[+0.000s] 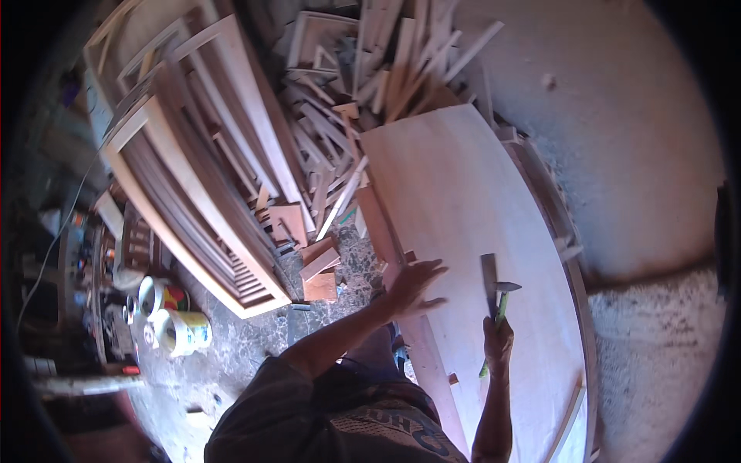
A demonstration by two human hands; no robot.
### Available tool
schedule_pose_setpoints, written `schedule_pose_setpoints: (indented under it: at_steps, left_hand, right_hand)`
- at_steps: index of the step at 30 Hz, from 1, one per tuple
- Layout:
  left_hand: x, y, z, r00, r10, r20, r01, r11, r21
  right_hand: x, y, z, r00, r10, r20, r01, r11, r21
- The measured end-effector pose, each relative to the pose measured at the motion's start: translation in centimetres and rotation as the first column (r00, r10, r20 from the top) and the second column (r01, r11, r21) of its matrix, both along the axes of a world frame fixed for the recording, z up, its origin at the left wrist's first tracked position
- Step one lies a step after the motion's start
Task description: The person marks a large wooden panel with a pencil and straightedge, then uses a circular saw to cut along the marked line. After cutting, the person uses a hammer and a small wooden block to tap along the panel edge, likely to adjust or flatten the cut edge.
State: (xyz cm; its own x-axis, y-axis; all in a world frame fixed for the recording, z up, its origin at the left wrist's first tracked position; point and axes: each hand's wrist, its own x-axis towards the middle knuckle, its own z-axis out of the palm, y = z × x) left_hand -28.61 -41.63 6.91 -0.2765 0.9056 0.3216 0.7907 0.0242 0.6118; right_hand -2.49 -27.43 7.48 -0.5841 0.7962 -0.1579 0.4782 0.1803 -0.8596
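My left hand (417, 287) is open, its fingers spread above the left edge of a long, pale wooden panel (463, 201). Nothing is in it. Over the middle of the same panel, my right hand (499, 339) is closed round two tools together. One is a hammer (508, 286) with a small metal head and a green handle; the other looks like a chisel (488, 270), its broad flat blade pointing away from me. My fingers hide most of both handles. Near the panel's lower right lies a thin wooden strip (567, 417).
Slatted wooden door frames (193, 193) lean together at the left. Behind them rises a heap of wood offcuts (332, 123). White buckets (181, 332) stand on the floor at lower left, and several small boards (318, 266) lie near the panel. A wall (602, 131) borders the right.
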Motion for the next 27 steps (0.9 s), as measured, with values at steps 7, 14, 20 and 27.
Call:
schedule_pose_setpoints:
  at_steps: [7, 14, 20, 27]
  left_hand:
    - [-5.6, -12.9, -8.8, 0.933, 0.197, -0.300, -0.308, 0.868, -0.390]
    - [-12.4, -24.0, -12.5, 0.801, 0.589, 0.106, -0.447, 0.706, -0.550]
    - [-10.9, -25.3, -13.9, 0.784, 0.559, 0.270, -0.303, 0.724, -0.620]
    - [-8.9, -25.9, -12.9, 0.791, 0.499, 0.354, -0.223, 0.774, -0.592]
  right_hand:
    - [5.7, 2.9, -2.2, 0.895, -0.316, 0.315, 0.146, 0.875, 0.462]
    - [8.9, 3.7, -1.3, 0.840, -0.321, 0.436, 0.073, 0.865, 0.497]
    - [11.8, 5.3, -2.9, 0.881, -0.411, 0.234, 0.243, 0.819, 0.520]
    - [16.3, 8.1, -1.4, 0.724, -0.513, 0.461, 0.330, 0.844, 0.423]
